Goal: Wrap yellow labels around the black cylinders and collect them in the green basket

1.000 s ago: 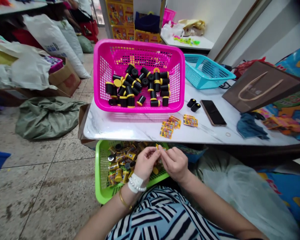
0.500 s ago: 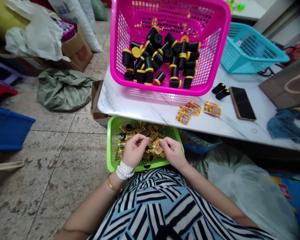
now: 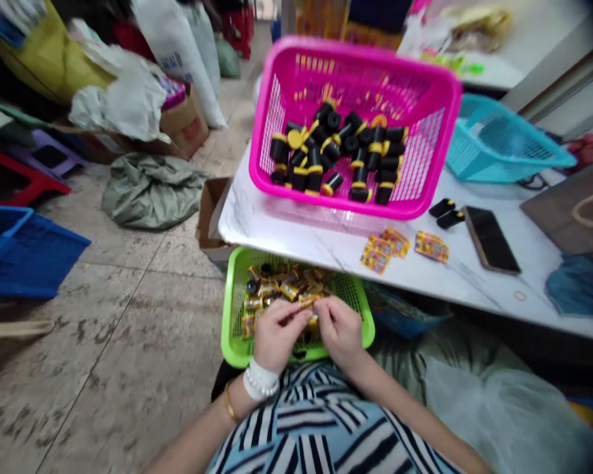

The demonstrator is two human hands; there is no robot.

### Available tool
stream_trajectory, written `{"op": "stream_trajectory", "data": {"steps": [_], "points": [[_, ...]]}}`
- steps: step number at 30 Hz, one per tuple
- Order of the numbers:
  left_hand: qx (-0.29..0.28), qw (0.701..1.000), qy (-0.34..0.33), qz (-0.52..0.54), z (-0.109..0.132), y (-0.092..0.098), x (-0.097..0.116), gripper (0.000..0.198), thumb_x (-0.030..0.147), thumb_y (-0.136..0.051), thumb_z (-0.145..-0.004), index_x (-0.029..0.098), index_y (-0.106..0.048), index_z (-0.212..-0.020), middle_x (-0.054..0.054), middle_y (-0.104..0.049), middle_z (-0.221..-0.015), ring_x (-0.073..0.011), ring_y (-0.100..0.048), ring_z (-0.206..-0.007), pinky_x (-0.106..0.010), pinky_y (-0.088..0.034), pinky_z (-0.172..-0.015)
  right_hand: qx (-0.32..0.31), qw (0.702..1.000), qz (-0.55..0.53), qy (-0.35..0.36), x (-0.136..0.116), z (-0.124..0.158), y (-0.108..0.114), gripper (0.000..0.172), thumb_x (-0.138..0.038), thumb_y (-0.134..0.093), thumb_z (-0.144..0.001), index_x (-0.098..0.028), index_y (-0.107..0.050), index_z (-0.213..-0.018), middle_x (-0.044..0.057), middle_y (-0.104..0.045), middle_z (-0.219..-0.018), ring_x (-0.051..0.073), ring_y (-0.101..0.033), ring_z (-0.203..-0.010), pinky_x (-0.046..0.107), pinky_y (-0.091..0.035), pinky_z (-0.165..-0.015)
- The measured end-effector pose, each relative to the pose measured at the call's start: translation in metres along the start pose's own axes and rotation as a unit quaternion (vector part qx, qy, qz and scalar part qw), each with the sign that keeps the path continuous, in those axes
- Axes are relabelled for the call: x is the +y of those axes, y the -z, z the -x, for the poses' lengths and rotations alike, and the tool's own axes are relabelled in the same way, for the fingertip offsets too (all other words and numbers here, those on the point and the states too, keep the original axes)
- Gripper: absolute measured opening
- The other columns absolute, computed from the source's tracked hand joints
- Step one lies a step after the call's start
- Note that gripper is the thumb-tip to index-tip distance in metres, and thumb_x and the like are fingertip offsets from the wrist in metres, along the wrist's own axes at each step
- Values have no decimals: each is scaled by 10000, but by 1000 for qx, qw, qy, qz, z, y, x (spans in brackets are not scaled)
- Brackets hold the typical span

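Note:
My left hand (image 3: 277,336) and my right hand (image 3: 340,331) meet above a lime-green plastic basket (image 3: 234,329), their fingers pinching a small yellow printed label (image 3: 308,301). Whether a cylinder sits inside that label is hidden by my fingers. Beneath them, several black cylinders wrapped in yellow labels (image 3: 277,288) lie heaped in the basket. A white beaded bracelet (image 3: 260,380) and a gold bangle (image 3: 230,408) circle my left wrist.
On the marble table (image 3: 286,230) stand a pink basket (image 3: 356,49) of black yellow-capped cylinders (image 3: 336,151) and a teal basket (image 3: 508,141). Loose yellow labels (image 3: 381,247), two black cylinders (image 3: 447,212) and a phone (image 3: 491,240) lie nearby. Sacks and a blue basket (image 3: 24,253) occupy the floor.
The view has swung, shifting the table and baskets in frame. My hands remain over the green basket, now closer together around the yellow label.

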State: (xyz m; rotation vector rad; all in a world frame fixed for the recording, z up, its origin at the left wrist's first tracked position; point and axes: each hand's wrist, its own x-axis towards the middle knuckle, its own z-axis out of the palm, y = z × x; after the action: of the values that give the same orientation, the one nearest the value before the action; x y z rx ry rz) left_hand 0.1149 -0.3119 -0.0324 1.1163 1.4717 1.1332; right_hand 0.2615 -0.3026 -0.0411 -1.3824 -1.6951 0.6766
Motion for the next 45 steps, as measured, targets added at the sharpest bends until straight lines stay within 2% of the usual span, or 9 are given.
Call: {"op": "stream_trajectory", "data": {"steps": [7,11,14,19,26,32,36,40,45], "points": [[9,999,9,30,-22,13,-13,172,383,-787,-681,213,-784,-711,-82,-723,-858,-240,-653,-840,-318,-535,-776,19,988,72,132,3,-9,-19,213,-179,-469,-943,-208,-587,-768,30,-560,-702,163,-553,-651,266,-445,-598],[-26,983,114,139,-27,18,-16,360,502,-810,-630,163,-743,-730,-30,-649,-566,-112,-516,-465,-195,-390,-422,-67,987,66,132,-7,-29,-12,293,-221,-453,-957,-198,-585,-696,13,-572,-656,137,-557,-599,239,-422,-564],[-35,959,184,212,-26,24,-16,442,568,-771,-658,145,-671,-738,61,-431,-342,-25,-259,-295,-139,-120,-341,-97,984,83,123,-24,-71,17,349,-296,-483,-965,-190,-611,-659,-7,-588,-586,117,-548,-542,229,-404,-551],[-52,930,235,278,-24,36,1,436,479,-826,-625,138,-686,-858,46,-515,-411,-3,-296,-305,-108,-95,-335,5,948,300,107,-54,-183,63,316,-417,-463,-969,-202,-694,-970,68,-714,-895,187,-656,-808,281,-450,-715],[-95,910,228,334,-35,49,41,377,301,-898,-535,80,-698,-766,12,-582,-584,12,-332,-413,-91,-140,-342,-155,895,419,-14,-58,-266,53,389,-556,-707,-750,-226,-725,-953,92,-740,-935,261,-680,-893,309,-492,-730],[-98,906,176,373,-62,46,55,355,236,-899,-524,83,-656,-733,43,-547,-604,16,-323,-416,-91,-146,-335,-68,927,370,-12,-58,-237,68,409,-343,-545,-900,-205,-550,-1285,127,-674,-1152,263,-641,-1025,366,-483,-856],[-111,897,177,390,-68,31,52,387,233,-892,-535,76,-669,-810,29,-583,-654,21,-332,-417,-92,-139,-330,-7,997,58,52,-59,-166,81,553,-304,-697,-791,-152,-517,-1291,101,-683,-1054,198,-653,-879,322,-522,-783],[-135,890,193,391,-66,16,49,376,226,-887,-534,72,-660,-791,18,-592,-671,21,-333,-416,-100,-141,-330,-131,976,-175,21,-55,-96,79,350,-389,-716,-798,-190,-696,-1085,65,-683,-983,192,-648,-892,346,-555,-790],[-165,883,204,388,-62,4,55,371,245,-881,-560,82,-653,-804,35,-558,-644,20,-328,-415,-104,-130,-342,-141,947,-281,-64,-42,-70,68,404,-423,-706,-808,-263,-697,-1179,36,-560,-983,168,-644,-822,356,-601,-714]]}}
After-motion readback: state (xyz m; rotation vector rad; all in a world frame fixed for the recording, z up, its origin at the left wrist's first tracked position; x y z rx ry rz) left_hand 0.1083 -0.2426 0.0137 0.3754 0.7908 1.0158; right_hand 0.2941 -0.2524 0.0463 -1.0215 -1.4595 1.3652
